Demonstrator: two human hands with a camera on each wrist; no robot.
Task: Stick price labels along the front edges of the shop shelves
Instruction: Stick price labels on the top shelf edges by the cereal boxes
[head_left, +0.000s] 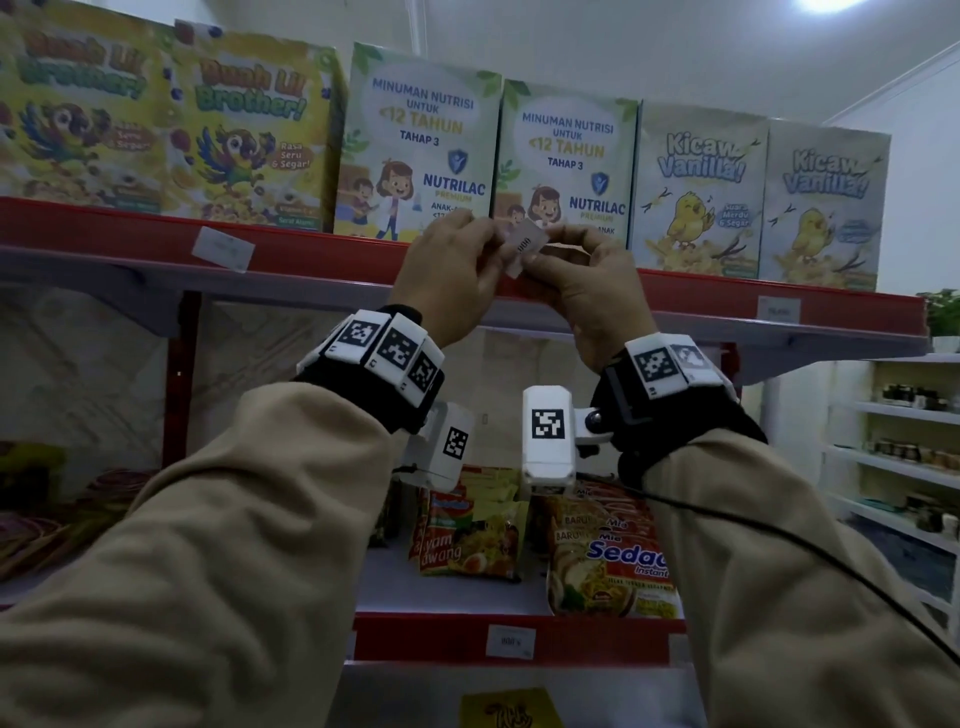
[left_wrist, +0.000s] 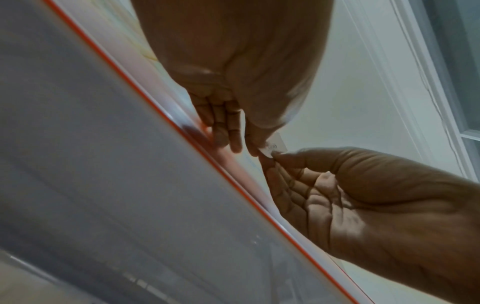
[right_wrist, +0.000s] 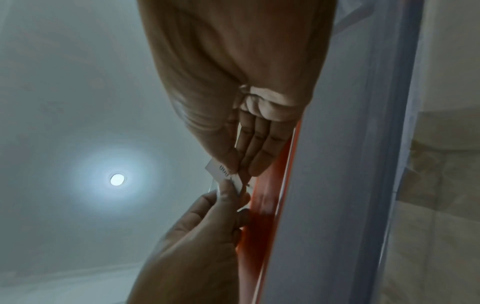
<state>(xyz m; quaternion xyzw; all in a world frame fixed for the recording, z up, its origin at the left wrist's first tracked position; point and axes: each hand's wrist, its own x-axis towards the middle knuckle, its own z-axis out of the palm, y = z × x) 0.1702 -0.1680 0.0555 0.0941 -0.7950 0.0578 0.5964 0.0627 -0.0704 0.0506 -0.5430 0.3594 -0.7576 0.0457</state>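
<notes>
A small white price label (head_left: 525, 245) is tilted just in front of the red front edge (head_left: 322, 254) of the top shelf, below the Nutrilac boxes. My left hand (head_left: 498, 252) pinches its left side and my right hand (head_left: 543, 255) pinches its right side. In the left wrist view the left hand (left_wrist: 246, 149) comes down from above and the right hand (left_wrist: 270, 156) meets it at the label (left_wrist: 276, 145). The right wrist view has the right hand (right_wrist: 239, 168) on the label (right_wrist: 219, 168) and the left hand (right_wrist: 231, 188) below it, beside the red edge (right_wrist: 262, 226).
The top shelf carries cereal boxes (head_left: 249, 130), Nutrilac boxes (head_left: 421, 145) and Kicaw Vanilla boxes (head_left: 701, 187). Labels are stuck on its edge at the left (head_left: 223, 249) and right (head_left: 778, 310), and on the lower edge (head_left: 510, 640). Noodle packs (head_left: 608, 556) lie below. Side shelves (head_left: 914, 457) stand right.
</notes>
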